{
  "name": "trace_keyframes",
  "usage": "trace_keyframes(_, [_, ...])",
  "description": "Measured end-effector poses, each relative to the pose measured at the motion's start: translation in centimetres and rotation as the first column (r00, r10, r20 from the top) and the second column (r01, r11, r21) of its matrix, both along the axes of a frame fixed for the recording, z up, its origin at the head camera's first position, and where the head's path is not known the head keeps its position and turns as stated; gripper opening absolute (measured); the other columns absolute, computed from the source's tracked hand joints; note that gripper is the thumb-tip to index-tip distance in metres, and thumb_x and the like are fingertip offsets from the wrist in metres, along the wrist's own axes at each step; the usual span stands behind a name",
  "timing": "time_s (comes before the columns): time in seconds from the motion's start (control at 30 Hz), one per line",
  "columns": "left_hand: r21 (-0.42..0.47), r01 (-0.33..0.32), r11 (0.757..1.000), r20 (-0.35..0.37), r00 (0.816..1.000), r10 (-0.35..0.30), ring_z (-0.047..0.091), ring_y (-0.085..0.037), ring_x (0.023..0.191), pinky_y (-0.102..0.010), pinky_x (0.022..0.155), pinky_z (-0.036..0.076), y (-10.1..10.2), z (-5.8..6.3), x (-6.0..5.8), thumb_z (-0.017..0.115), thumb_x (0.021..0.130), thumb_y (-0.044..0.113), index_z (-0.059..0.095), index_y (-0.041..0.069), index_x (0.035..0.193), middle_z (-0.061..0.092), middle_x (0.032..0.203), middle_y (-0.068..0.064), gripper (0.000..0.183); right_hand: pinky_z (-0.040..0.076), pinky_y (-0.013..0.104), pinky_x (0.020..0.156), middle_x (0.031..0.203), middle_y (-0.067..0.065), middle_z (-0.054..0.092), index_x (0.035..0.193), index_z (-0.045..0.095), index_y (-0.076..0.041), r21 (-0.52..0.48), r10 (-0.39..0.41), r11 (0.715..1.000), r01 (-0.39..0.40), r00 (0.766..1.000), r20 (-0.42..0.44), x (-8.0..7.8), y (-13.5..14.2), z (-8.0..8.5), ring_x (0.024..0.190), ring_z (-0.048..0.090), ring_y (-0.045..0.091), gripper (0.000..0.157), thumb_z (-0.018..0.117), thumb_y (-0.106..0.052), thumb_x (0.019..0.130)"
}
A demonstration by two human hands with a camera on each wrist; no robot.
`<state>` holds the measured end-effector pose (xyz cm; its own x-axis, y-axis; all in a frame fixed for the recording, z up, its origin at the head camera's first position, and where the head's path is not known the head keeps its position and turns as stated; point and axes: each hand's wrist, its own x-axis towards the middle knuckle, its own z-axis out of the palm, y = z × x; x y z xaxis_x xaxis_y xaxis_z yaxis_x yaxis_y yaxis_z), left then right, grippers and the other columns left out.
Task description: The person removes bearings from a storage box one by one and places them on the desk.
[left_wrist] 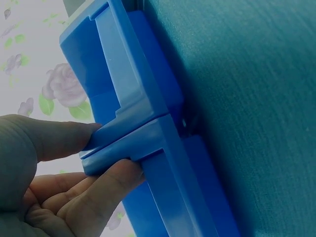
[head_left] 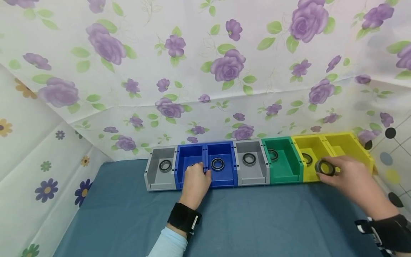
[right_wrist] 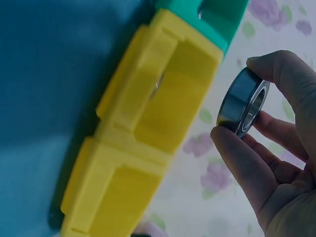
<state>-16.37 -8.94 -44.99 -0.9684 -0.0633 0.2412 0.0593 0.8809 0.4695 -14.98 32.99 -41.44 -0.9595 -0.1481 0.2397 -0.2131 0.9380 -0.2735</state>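
Observation:
My right hand (head_left: 356,182) pinches a ball bearing (head_left: 325,167) between thumb and fingers, above the yellow bins. The right wrist view shows this steel ring on edge, thumb on one side and a fingertip on the other. My left hand (head_left: 194,184) grips the adjoining side walls of the left blue bin (head_left: 189,151) and the right blue bin (head_left: 224,181). In the left wrist view its thumb (left_wrist: 66,138) lies over one wall and a finger over the other. One bearing (head_left: 217,164) lies in the right blue bin; the left blue bin is partly hidden by the hand.
More bearings lie in the left grey bin (head_left: 161,186), the other grey bin (head_left: 257,180), the green bin (head_left: 287,178) and the left yellow bin (head_left: 297,142). A second yellow bin (head_left: 348,142) ends the row. Flowered sheeting (head_left: 205,71) rises behind the blue-green tabletop (head_left: 250,221).

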Motion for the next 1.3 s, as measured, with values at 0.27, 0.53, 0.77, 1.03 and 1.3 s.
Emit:
trace_keyframes(0.27, [0.002, -0.003, 1.0, 0.007, 1.0, 0.003, 0.069, -0.025, 0.082, -0.034, 0.066, 0.056, 0.0, 0.1, 0.0, 0.065, 0.087, 0.023, 0.067, -0.003, 0.108, 0.069, 0.102, -0.02, 0.034, 0.05, 0.03, 0.052, 0.092, 0.019, 0.07, 0.109, 0.067, 0.001, -0.043, 0.105, 0.994, -0.102, 0.99, 0.093, 0.7, -1.2, -2.4, 0.071, 0.065, 0.022, 0.052, 0.082, -0.027, 0.066])
trace_keyframes(0.53, [0.014, -0.006, 1.0, 0.014, 1.0, 0.006, 0.069, -0.027, 0.086, -0.036, 0.068, 0.057, -0.1, 0.0, 0.0, 0.065, 0.087, 0.022, 0.066, -0.004, 0.109, 0.069, 0.103, -0.02, 0.034, 0.052, 0.039, 0.063, 0.094, 0.013, 0.069, 0.108, 0.068, -0.006, -0.018, 0.095, 0.995, -0.094, 0.972, 0.217, 1.3, -2.9, -4.4, 0.081, 0.064, 0.024, 0.05, 0.081, -0.031, 0.067])
trace_keyframes(0.77, [0.018, -0.008, 1.0, 0.019, 1.0, 0.008, 0.069, -0.027, 0.087, -0.035, 0.067, 0.057, 0.0, 0.0, -0.1, 0.065, 0.087, 0.022, 0.067, -0.003, 0.109, 0.069, 0.104, -0.019, 0.034, 0.052, 0.041, 0.067, 0.096, 0.01, 0.069, 0.108, 0.068, -0.005, -0.013, 0.102, 0.995, -0.103, 0.957, 0.273, 1.4, -4.4, -6.0, 0.085, 0.064, 0.023, 0.053, 0.082, -0.033, 0.065])
trace_keyframes(1.03, [0.019, -0.007, 1.0, 0.028, 1.0, 0.006, 0.069, -0.025, 0.086, -0.035, 0.067, 0.057, 0.1, 0.1, -0.1, 0.065, 0.087, 0.023, 0.067, -0.003, 0.107, 0.069, 0.103, -0.018, 0.032, 0.052, 0.042, 0.07, 0.1, 0.008, 0.069, 0.108, 0.069, -0.008, -0.01, 0.11, 0.994, -0.112, 0.951, 0.29, 1.4, -5.7, -7.0, 0.088, 0.063, 0.019, 0.052, 0.083, -0.032, 0.064])
trace_keyframes(1.3, [0.023, -0.015, 1.0, 0.04, 0.999, 0.014, 0.069, -0.027, 0.091, -0.036, 0.07, 0.057, 0.0, 0.1, -0.1, 0.065, 0.087, 0.023, 0.067, -0.003, 0.109, 0.068, 0.106, -0.019, 0.034, 0.051, 0.044, 0.072, 0.101, 0.007, 0.069, 0.108, 0.069, -0.007, -0.005, 0.136, 0.99, -0.139, 0.956, 0.26, 1.3, -6.0, -7.1, 0.09, 0.063, 0.02, 0.051, 0.083, -0.029, 0.064])
